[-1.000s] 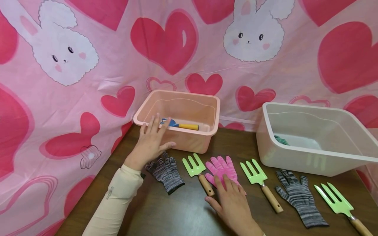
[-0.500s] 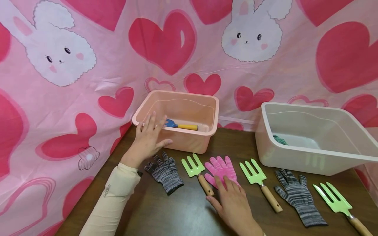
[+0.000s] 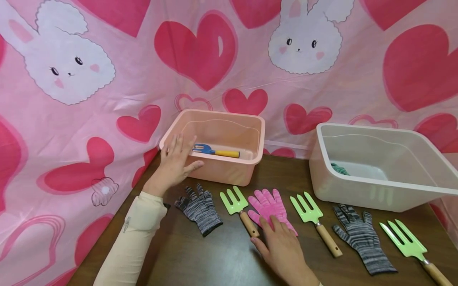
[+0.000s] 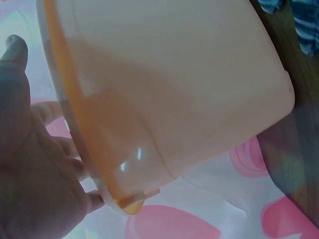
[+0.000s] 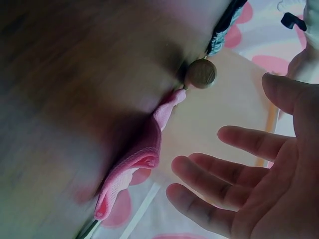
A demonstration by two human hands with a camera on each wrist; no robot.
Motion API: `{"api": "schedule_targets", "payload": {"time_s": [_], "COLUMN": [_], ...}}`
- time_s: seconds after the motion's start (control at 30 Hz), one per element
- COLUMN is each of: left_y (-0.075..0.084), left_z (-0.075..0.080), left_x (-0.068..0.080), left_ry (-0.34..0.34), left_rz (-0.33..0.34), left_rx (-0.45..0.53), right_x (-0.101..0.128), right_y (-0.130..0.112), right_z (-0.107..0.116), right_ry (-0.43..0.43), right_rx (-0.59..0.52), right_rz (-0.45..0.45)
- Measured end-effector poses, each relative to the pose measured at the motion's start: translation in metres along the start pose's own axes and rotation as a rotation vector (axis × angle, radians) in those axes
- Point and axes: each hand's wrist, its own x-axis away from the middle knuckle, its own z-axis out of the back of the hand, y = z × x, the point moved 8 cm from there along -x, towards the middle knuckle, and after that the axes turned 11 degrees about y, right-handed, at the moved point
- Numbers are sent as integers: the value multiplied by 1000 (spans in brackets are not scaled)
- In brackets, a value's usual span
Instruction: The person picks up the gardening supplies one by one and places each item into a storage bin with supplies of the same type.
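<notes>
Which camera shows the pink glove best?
The head view: the pink glove lies fingers spread there, only partly covered by the right hand. The right wrist view shows it nearly edge-on; the left wrist view doesn't show it.

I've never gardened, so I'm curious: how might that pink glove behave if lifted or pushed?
The pink glove would probably flop, since its cuff looks loose and bent in the right wrist view. It's likely light, being thin fabric. Spread on the table, it seems unlikely to roll.

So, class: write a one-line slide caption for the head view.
Left grip spread at the peach tub, right grip over a pink glove, among green forks and striped gloves.
</notes>
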Motion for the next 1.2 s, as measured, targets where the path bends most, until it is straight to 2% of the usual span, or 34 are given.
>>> {"api": "schedule_targets", "payload": {"time_s": [0.13,0.33,0.7,0.87,1.2], "left_y": [-5,-13,-25,-32,-49], "left_z": [1,3,6,6,11], "left_x": [-4,-6,-15,-18,-25], "left_ry": [7,-7,-60,-79,-55], "left_rz": [12,53,85,87,106], "left_rx": [-2,0,12,6,46], "right_x": [0,1,1,0,1], "right_y": [1,2,-2,-4,-7], "right_z": [-1,-1,-5,-10,-16], "right_ry": [-13,14,42,14,-22], "right_rx": [-8,-14,-30,-16,-18], "right_rz": [-4,10,49,63,74]}}
